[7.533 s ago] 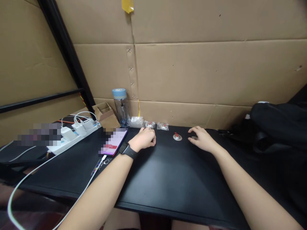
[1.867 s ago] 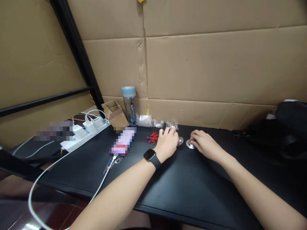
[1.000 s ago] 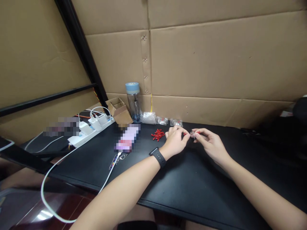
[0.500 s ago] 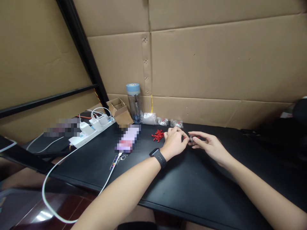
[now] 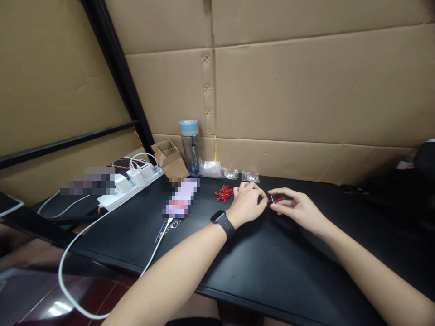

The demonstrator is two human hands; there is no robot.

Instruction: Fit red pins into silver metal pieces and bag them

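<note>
Over the black table (image 5: 258, 262), my right hand (image 5: 298, 207) pinches a small, shiny round metal piece (image 5: 272, 199) edge-on between thumb and fingers. A red cord (image 5: 280, 199) shows at that piece, inside the right grip. Close on its left, my left hand (image 5: 247, 204), with a black watch on the wrist, has thumb and index finger closed at the cord's near end; the fingertips partly hide what they pinch. Beside the left knuckles lies a little pile of red knotted cords (image 5: 224, 194). Small clear packets (image 5: 251, 176) with round silvery pieces lie behind the hands.
Along the back stand a blue-lidded bottle (image 5: 191, 149), an open cardboard box (image 5: 171, 160) and a clear plastic bundle (image 5: 211, 169). A blurred-out phone (image 5: 182, 198) with a white cable lies left of the hands. Farther left is a power strip (image 5: 112, 200) with chargers. Cardboard (image 5: 306, 99) walls the back.
The round metal piece has turned slightly in my right fingers, and more red cord shows there. My hands have moved slightly apart.
</note>
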